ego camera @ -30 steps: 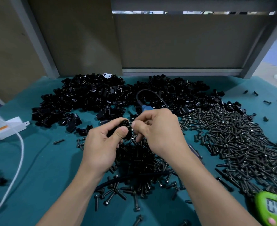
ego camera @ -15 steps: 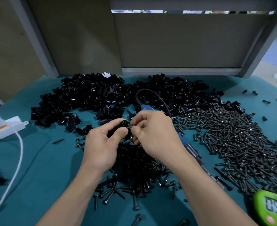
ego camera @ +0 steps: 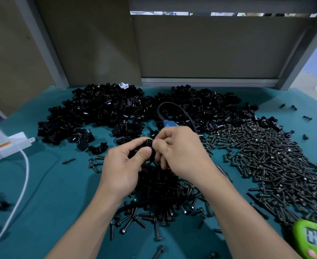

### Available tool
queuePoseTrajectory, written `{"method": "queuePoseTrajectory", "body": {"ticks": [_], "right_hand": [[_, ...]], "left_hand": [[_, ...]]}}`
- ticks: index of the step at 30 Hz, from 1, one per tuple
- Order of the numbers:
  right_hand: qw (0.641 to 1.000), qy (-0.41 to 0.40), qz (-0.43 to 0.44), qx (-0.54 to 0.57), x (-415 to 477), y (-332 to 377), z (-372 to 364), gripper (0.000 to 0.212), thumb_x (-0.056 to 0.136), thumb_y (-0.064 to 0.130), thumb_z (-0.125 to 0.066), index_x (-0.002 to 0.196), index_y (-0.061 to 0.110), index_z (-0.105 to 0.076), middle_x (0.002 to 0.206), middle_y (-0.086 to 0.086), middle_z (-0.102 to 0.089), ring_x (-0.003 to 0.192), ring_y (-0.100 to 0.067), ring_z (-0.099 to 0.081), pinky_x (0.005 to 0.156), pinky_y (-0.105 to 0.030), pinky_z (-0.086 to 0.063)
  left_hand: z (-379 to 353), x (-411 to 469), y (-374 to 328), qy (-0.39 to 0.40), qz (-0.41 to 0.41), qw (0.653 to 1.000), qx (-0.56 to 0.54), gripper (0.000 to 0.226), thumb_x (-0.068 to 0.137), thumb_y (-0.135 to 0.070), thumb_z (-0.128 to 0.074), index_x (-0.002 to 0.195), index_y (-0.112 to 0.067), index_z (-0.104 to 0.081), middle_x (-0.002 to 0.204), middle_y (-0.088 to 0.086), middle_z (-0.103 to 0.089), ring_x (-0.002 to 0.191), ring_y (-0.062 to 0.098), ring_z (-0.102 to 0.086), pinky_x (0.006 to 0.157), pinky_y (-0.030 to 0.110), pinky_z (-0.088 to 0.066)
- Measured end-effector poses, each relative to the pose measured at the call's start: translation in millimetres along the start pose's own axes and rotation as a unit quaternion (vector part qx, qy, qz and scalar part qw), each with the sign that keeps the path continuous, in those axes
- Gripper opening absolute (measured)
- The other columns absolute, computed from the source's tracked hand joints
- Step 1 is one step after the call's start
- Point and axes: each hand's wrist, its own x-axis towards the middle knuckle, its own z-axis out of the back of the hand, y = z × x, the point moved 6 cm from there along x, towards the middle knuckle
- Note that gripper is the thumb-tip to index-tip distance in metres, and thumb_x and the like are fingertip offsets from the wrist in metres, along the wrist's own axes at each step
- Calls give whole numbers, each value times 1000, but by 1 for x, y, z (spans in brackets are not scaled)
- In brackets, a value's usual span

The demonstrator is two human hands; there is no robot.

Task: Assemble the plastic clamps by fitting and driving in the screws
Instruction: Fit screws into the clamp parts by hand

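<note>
The left hand (ego camera: pixel 123 165) pinches a small black plastic clamp (ego camera: pixel 147 143) above the teal worktop (ego camera: pixel 51 184). The right hand (ego camera: pixel 182 154), fingertips curled, pinches the clamp's upper end.

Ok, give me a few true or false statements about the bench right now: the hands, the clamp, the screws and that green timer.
1. The left hand holds a black clamp. True.
2. The green timer sits at the left edge of the table. False: it sits at the near right corner.
3. The big screw pile lies to the right of both hands. True.
4. The right hand grips the blue-handled driver. False: the driver lies on the table beneath that hand, whose fingertips pinch at the clamp.
5. A white cable runs down the left side. True.
</note>
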Motion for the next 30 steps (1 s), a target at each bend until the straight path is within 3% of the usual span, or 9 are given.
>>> {"method": "queuePoseTrajectory", "body": {"ticks": [3, 5, 8, 11, 17, 20, 24, 27, 30], "right_hand": [[997, -47, -16, -54, -2, -2, -1, 51, 105, 41, -52, 61, 17, -53, 49, 3, -51, 41, -10, -41, 41, -27, -32], [998, -35, 3, -43, -3, 1, -1, 44, 105, 42, -53, 69, 18, -60, 56, -1, -60, 46, -12, -52, 44, -30, -41], [1000, 6, 5, -2, -2, 2, -3, 16, 100, 18, -58, 87, 24, -65, 66, -3, -73, 54, -14, -67, 60, -34, -58], [999, -36, -16, 11, -1, -1, -4, 21, 97, 16, -61, 78, 23, -66, 65, -3, -73, 58, -21, -68, 60, -36, -59], [995, -99, -12, -2, -2, -7, 0, 54, 97, 45, -66, 52, 19, -50, 38, 11, -43, 37, -10, -39, 38, -20, -29], [998, -57, 16, -32, -3, 0, -1, 37, 99, 39, -61, 67, 21, -64, 52, 7, -58, 44, -7, -50, 41, -18, -36], [998, 7, 2, -57, -1, 5, 0, 20, 101, 22, -59, 83, 24, -68, 71, -2, -71, 63, -21, -66, 60, -37, -57], [997, 3, -5, -83, -1, 3, 2, 38, 104, 33, -54, 70, 18, -62, 62, -2, -63, 52, -17, -53, 50, -31, -46], [996, 0, -18, -85, -1, -2, 1, 51, 108, 42, -44, 65, 15, -52, 53, 5, -49, 47, -13, -41, 41, -24, -30]], "left_hand": [[-2, -1, -1, 10, -7, 1000, -5, 22, 85, -58, -73, 102, -71, -67, 76, 7, -76, 53, 21, -53, 51, 42, -50], [-1, 1, 2, 8, 5, 1000, -2, 23, 88, -51, -71, 109, -62, -71, 83, 14, -76, 58, 23, -55, 56, 52, -54], [3, 4, 6, -12, 11, 1000, 12, 24, 94, -33, -72, 107, -54, -72, 80, -3, -79, 56, 13, -62, 56, 33, -56], [1, 3, 8, -8, 16, 1000, -1, 26, 95, -29, -73, 106, -53, -73, 88, -9, -80, 63, 3, -63, 54, 33, -53], [-3, 0, 2, 8, 3, 1000, -22, 30, 90, -41, -72, 104, -67, -69, 92, -17, -79, 57, 2, -59, 54, 24, -52], [0, 1, 4, -6, 8, 1000, -13, 26, 96, -37, -72, 103, -62, -72, 86, -13, -79, 63, 16, -68, 64, 37, -60], [4, 2, 9, -19, 25, 999, -24, 23, 94, -35, -73, 102, -56, -72, 74, -8, -76, 54, 4, -58, 59, 29, -51], [-2, 0, 5, 12, 23, 999, -35, 24, 91, -40, -72, 110, -54, -74, 91, -17, -79, 55, 2, -59, 57, 23, -50], [-5, -1, 0, 34, 28, 997, -55, 34, 78, -53, -71, 112, -54, -73, 100, -18, -79, 64, 6, -64, 61, 27, -56]]}}
